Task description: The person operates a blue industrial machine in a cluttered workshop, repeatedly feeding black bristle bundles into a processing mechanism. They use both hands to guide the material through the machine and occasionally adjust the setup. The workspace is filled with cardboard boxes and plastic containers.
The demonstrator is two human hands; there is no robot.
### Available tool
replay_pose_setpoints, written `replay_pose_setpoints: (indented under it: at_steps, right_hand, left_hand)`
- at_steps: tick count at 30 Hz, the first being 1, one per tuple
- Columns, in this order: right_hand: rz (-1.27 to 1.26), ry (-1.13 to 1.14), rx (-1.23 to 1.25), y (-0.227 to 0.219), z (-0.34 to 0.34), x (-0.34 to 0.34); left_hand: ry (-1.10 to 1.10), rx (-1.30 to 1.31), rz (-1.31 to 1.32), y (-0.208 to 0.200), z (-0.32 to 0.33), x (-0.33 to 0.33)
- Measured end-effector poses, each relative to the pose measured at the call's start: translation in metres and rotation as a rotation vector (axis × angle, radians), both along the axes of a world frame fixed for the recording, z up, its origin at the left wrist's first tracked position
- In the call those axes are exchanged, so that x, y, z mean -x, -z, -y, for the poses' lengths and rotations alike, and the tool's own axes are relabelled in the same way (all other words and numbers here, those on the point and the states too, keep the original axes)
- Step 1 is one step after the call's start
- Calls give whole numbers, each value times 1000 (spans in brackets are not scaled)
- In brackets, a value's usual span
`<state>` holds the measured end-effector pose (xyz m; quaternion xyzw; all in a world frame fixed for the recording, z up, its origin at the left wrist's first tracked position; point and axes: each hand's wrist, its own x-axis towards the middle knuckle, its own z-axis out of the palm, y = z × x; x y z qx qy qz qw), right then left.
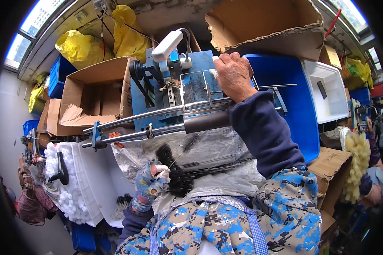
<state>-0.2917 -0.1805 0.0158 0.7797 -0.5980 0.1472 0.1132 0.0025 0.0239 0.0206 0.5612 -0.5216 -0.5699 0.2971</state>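
Note:
My left hand [151, 182], in a patterned glove with white-wrapped fingertips, is closed at the side of a black-bristled brush [181, 182] above my lap. More black bristles [164, 154] stick up just beyond the fingers. My right hand [233, 75], with white wraps on some fingertips, reaches over the blue bench machine [200, 63]. Its fingers curl down at the right end of the machine's wire frame, and what they grip is hidden beneath them. Below that wrist runs a metal slide rail [168, 128] with a dark sleeve [206, 122].
Thin dark rods [217, 169] lie on a whitish sheet [136, 155] across my lap. A white bin [98, 182] with white tufts stands left, a blue bin [304, 110] right. Cardboard boxes [125, 80] flank the machine. Other people [34, 199] sit at both sides.

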Motion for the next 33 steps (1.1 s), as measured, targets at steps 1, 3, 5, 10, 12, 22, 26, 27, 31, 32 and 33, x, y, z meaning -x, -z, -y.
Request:
replay_pose_setpoints:
  at_steps: [1,3,5,10,12,22,26,27,31,32,33]
  right_hand:
    - [-41,-26,-118,0,3,3]
    - [-97,-60,-247,4,4,4]
    - [-63,-130,-244,-10,-13,14]
    - [383,-454,-518,-54,-111,7]
    - [877,-586,-467,-37,-131,-21]
    - [1191,-514,-421,-75,-82,-27]
    - [227,-198,-184,-28,-21,-44]
    - [69,-146,-201,-17,-10,-46]
    - [102,-104,-175,12,7,-53]
    - [99,-115,-183,13,8,-55]
    - [96,-124,-191,13,8,-57]
  left_hand:
    - [10,37,-12,-3,2,5]
    - [-57,34,-35,-9,3,2]
    - [-135,46,-38,-10,0,-9]
    - [-284,22,-273,-7,-14,-34]
    - [-221,-34,-352,-8,-3,-10]
    - [325,498,676,10,5,-21]
    - [535,514,1133,35,4,-41]
    - [560,491,1126,41,8,-42]
    - [557,515,1073,57,4,-53]
    - [556,481,1048,61,2,-59]
    - [557,449,1022,63,1,-63]
